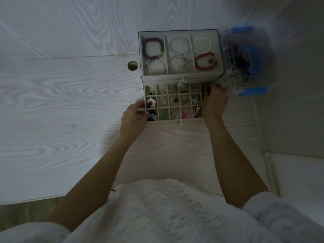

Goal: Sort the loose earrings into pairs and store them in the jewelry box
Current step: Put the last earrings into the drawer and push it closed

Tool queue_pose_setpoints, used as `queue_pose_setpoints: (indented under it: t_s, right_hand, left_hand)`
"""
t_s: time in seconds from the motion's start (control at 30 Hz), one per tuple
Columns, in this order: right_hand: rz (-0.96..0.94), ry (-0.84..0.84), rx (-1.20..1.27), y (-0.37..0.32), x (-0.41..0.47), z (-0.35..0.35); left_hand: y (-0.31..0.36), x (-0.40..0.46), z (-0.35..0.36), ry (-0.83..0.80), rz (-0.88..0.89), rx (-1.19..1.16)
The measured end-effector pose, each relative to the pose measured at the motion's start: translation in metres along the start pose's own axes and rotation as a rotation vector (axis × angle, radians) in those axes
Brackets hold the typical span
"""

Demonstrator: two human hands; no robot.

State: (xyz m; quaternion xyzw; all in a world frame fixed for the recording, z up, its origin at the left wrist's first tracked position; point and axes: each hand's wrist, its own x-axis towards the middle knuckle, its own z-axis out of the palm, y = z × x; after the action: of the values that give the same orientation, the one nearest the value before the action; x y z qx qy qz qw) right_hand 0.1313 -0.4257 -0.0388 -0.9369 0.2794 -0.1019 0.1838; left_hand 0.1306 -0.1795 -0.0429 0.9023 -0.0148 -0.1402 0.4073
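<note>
While the jewelry box point(178, 55) sits on the pale wood-grain desk point(61, 102), I see its gridded drawer point(173, 102) pulled out, earrings point(175, 100) lying in most of its cells. My left hand point(134, 118) curls its fingers around the drawer's left edge; my right hand point(214, 102) grips the right edge. Bead bracelets point(153, 48) fill the top tray. A blurred blue-and-clear container point(245, 62) stands just beside the box.

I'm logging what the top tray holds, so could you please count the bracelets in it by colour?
Dark maroon beaded bracelet: 1
Red bracelet: 1
White pearl-like bracelet: 1
Pale blue or clear bracelets: at least 3, too tangled and dim for an exact count
Total: at least 6 in the jewelry box top tray
</note>
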Motion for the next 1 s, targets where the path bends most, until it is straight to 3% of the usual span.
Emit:
queue_pose_setpoints:
  t_s: [0.2, 0.43, 0.53, 0.7, 1.0]
  right_hand:
    - [-0.122, -0.002, 0.138, 0.008, -0.023, 0.001]
    - [-0.283, 0.04, 0.106, 0.029, -0.086, -0.014]
    - [-0.146, -0.056, 0.138, 0.039, -0.1, -0.016]
    - [0.181, -0.205, 0.413, 0.036, -0.094, -0.018]
    - [0.144, -0.284, 0.42, 0.022, -0.067, -0.007]
  left_hand:
    - [-0.004, -0.001, -0.001, 0.01, 0.013, -0.008]
    - [0.0, -0.011, -0.011, -0.046, 0.129, 0.102]
    - [-0.002, -0.014, -0.01, -0.081, 0.089, 0.112]
    - [-0.002, -0.013, -0.006, -0.055, 0.033, 0.034]
    - [0.005, 0.011, -0.004, 0.056, -0.012, -0.021]
